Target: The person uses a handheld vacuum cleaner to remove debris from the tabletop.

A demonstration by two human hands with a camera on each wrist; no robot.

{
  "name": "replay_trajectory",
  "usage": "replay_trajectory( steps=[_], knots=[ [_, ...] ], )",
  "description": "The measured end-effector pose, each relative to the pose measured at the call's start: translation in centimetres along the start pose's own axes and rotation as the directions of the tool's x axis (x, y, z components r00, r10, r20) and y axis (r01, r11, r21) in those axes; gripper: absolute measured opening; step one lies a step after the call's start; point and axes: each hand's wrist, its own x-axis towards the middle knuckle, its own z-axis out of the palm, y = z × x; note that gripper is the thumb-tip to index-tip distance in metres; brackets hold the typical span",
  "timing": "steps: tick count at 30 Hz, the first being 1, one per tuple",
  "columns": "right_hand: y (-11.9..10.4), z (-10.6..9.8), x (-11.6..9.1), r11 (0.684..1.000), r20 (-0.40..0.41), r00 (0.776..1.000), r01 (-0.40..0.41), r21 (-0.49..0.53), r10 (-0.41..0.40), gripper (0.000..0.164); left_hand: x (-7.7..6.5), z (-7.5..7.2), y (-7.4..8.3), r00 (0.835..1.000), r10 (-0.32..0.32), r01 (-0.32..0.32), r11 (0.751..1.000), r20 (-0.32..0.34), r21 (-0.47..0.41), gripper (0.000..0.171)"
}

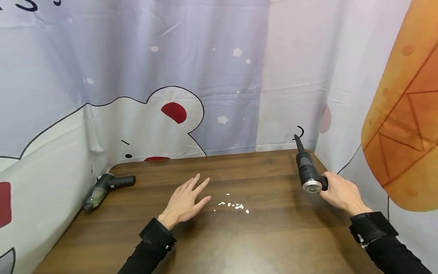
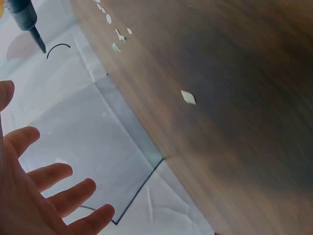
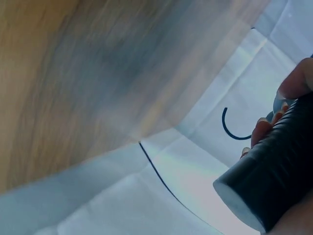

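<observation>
My right hand (image 1: 343, 193) grips the handle of a black handheld vacuum (image 1: 306, 167) at the table's right side. Its narrow nozzle points away toward the back curtain, and its silver-ringed grille faces me. In the right wrist view the fingers wrap the ribbed handle (image 3: 274, 171). My left hand (image 1: 184, 202) hovers over the middle of the table, fingers spread and holding nothing. Just right of it lie several small white scraps (image 1: 237, 206); one scrap (image 2: 188, 97) sits apart from the others in the left wrist view.
A second black handheld device (image 1: 102, 190) with a see-through cup lies at the left edge of the brown wooden table (image 1: 273, 236). Printed curtains (image 1: 212, 68) hang behind and along both sides. A thin dark line (image 1: 349, 163) runs down the right curtain.
</observation>
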Motion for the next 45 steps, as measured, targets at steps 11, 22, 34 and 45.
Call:
replay_trajectory(
  steps=[11,22,34,45],
  knots=[
    [-3.1,1.1,0.3,0.970,0.021,0.997,-0.081,0.231,0.078,0.048,-3.1,-1.5,-2.1,0.994,-0.098,0.098,0.995,-0.039,-0.006,0.063],
    [-7.1,2.0,0.4,0.711,0.060,0.998,-0.065,0.700,0.033,0.020,-6.2,-2.8,-3.6,0.985,-0.169,0.169,0.986,-0.039,-0.006,0.062],
    [-9.8,1.8,0.7,-0.450,0.059,0.858,-0.325,0.832,-0.511,0.045,-8.7,-3.8,-4.9,0.973,-0.227,0.226,0.974,-0.046,-0.011,0.062],
    [-9.7,1.8,0.4,-0.582,-0.010,0.667,-0.644,0.497,-0.745,0.038,-9.6,-4.0,-5.5,0.965,-0.257,0.257,0.966,-0.044,-0.009,0.061]
  ],
)
